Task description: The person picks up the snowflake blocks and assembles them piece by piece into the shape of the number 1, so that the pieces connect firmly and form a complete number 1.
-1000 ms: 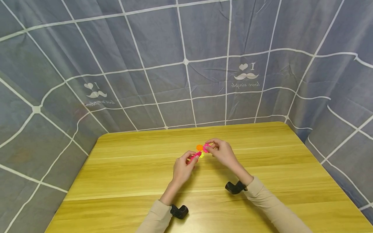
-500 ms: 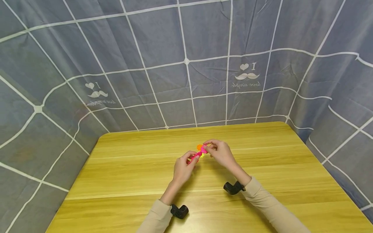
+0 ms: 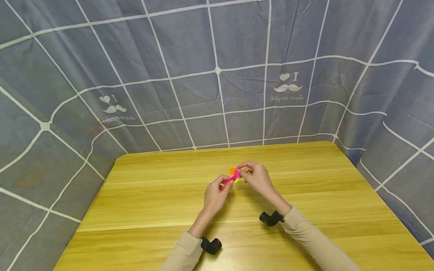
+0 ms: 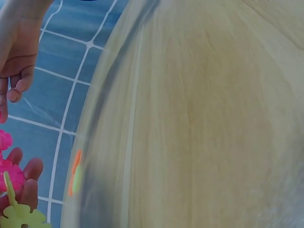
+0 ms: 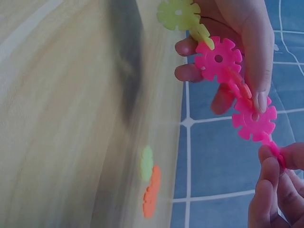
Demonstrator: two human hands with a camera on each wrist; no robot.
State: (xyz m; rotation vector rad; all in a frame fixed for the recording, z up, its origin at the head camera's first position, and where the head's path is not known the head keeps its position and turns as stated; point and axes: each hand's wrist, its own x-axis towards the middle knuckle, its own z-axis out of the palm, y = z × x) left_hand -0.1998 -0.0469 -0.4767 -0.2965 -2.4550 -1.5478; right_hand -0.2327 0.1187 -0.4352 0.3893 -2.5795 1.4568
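My left hand (image 3: 214,195) holds a chain of notched, flower-shaped plastic linking discs. In the right wrist view, a yellow disc (image 5: 178,14) forms one end of it, joined to a pink disc (image 5: 209,65) and further pink discs. The left thumb presses on the pink disc (image 5: 246,127) near the other end. My right hand (image 3: 257,177) pinches a pink disc (image 5: 276,153) seen edge-on, whose edge meets that end of the chain. An orange disc (image 3: 233,171) and a yellow-green disc (image 3: 236,180) lie on the table just behind the hands.
The wooden table (image 3: 152,203) has its far edge against a grey grid-patterned curtain (image 3: 190,94), which also hangs along both sides. Black wrist cameras (image 3: 211,245) jut inward from both forearms over the tabletop.
The right hand has moved slightly left, bringing its pink disc up to the chain in the left hand. The left hand has shifted only a little. The loose discs have stayed in place.
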